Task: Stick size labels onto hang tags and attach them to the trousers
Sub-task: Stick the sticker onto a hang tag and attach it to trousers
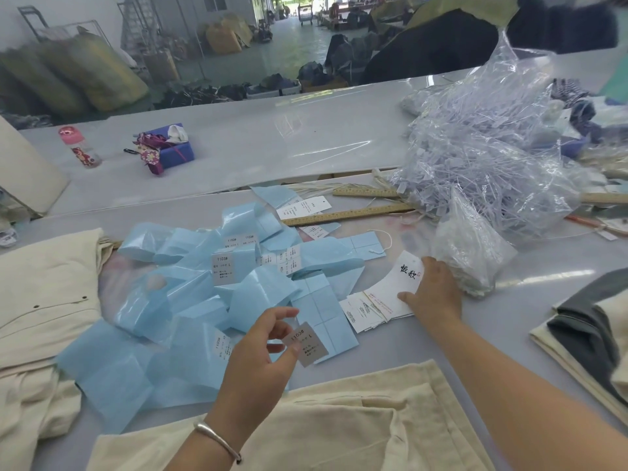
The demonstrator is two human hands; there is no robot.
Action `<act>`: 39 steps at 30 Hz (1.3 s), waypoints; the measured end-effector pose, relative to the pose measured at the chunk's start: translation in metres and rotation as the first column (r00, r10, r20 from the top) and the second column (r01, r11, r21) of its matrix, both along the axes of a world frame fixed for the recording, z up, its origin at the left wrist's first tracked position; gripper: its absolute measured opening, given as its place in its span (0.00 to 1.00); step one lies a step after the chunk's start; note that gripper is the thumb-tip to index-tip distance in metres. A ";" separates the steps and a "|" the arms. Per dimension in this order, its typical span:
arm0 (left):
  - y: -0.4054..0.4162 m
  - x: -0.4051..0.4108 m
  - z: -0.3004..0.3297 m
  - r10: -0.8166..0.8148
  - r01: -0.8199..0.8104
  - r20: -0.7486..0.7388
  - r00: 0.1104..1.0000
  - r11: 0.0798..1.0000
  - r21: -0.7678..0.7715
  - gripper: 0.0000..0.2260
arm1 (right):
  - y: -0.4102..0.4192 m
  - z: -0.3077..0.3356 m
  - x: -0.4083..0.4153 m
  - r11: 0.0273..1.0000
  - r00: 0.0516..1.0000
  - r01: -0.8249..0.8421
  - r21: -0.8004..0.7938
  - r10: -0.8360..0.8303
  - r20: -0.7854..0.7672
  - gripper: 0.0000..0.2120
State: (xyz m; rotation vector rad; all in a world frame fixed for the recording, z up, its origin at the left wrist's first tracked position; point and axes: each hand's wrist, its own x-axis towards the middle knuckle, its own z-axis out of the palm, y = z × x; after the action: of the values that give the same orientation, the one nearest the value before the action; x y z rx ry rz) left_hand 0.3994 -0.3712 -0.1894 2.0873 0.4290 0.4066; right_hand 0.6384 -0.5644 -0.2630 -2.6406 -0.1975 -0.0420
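Note:
My left hand (263, 351) pinches a grey size label (306, 343) printed "1103# L" between thumb and fingertips, above the blue backing sheets (190, 300). My right hand (433, 290) grips a white hang tag (390, 287) from a small fanned stack of hang tags (365, 312), thumb on top of it. Cream trousers (339, 426) lie at the table's near edge beneath both forearms. More cream trousers (44, 300) are piled at the left.
A clear bag of plastic tag fasteners (482, 171) bulges at the right, a smaller bag (472, 253) just beyond my right hand. Two wooden rulers (350, 214) lie behind the sheets. Folded grey and cream garments (591, 331) sit at the far right. A bottle (80, 147) and blue box (170, 147) stand far left.

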 end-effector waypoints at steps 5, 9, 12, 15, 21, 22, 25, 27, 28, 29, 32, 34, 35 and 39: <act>0.001 0.009 0.001 -0.001 0.002 0.018 1.000 1.000 -0.030 0.18 | -0.003 -0.001 0.002 0.999 1.000 0.001 0.040 -0.001 0.007 0.30; 0.002 0.010 0.001 -0.006 0.006 0.010 1.000 1.000 -0.026 0.18 | -0.001 0.001 0.002 0.999 0.995 -0.032 0.026 0.030 0.090 0.26; 0.003 0.010 0.000 -0.004 0.004 -0.010 1.000 1.000 -0.020 0.17 | 0.001 -0.001 0.001 0.997 0.987 -0.080 0.005 0.078 0.140 0.22; 0.003 0.009 0.000 -0.001 0.001 -0.024 1.000 1.000 -0.025 0.17 | 0.003 -0.007 0.000 0.993 0.974 -0.113 0.044 0.102 0.200 0.18; 0.004 0.002 0.000 0.009 -0.010 -0.058 0.998 1.000 -0.028 0.17 | 0.007 -0.004 0.015 0.972 1.000 -0.019 0.235 0.021 -0.007 0.12; 0.005 0.000 0.000 0.015 -0.017 -0.061 0.998 0.999 -0.029 0.17 | 0.006 -0.002 0.016 0.976 1.000 -0.022 0.215 0.023 -0.002 0.12; 0.005 -0.006 0.004 0.023 -0.025 -0.065 0.998 0.999 -0.029 0.17 | 0.004 0.011 0.009 0.988 0.989 -0.035 0.151 0.012 0.150 0.10; 0.004 -0.009 0.007 0.024 -0.025 -0.063 0.998 1.000 -0.016 0.17 | 0.006 0.031 0.003 0.967 0.967 -0.063 0.247 -0.003 0.256 0.08; 0.003 -0.010 0.010 0.027 -0.027 -0.058 0.998 1.000 -0.008 0.17 | 0.007 0.043 -0.002 0.938 0.947 -0.101 0.331 -0.011 0.321 0.07; 0.002 -0.011 0.013 0.031 -0.031 -0.050 0.998 1.000 -0.002 0.17 | 0.008 0.056 -0.007 0.903 0.919 -0.150 0.403 -0.023 0.394 0.06; -0.006 -0.015 0.026 0.038 -0.038 -0.024 0.999 0.999 -0.012 0.21 | 0.005 0.091 -0.023 0.859 0.783 -0.252 0.446 -0.089 0.615 0.05; -0.013 -0.018 0.035 0.013 -0.013 -0.009 1.000 1.000 0.001 0.26 | -0.001 0.105 -0.034 0.853 0.737 -0.288 0.436 -0.094 0.670 0.06; -0.017 -0.020 0.039 0.002 -0.002 -0.006 1.000 1.000 0.024 0.28 | -0.005 0.107 -0.038 0.857 0.735 -0.304 0.416 -0.066 0.675 0.05; -0.038 -0.025 0.049 -0.033 0.033 0.023 0.999 0.999 0.016 0.32 | -0.021 0.103 -0.046 0.900 0.876 -0.221 0.375 0.015 0.482 0.02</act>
State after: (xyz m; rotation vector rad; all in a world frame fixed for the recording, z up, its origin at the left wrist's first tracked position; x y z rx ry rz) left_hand 0.3743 -0.4089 -0.1404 2.1003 0.3783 0.4155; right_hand 0.5921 -0.5850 -0.1605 -2.1359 -0.4617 -0.6209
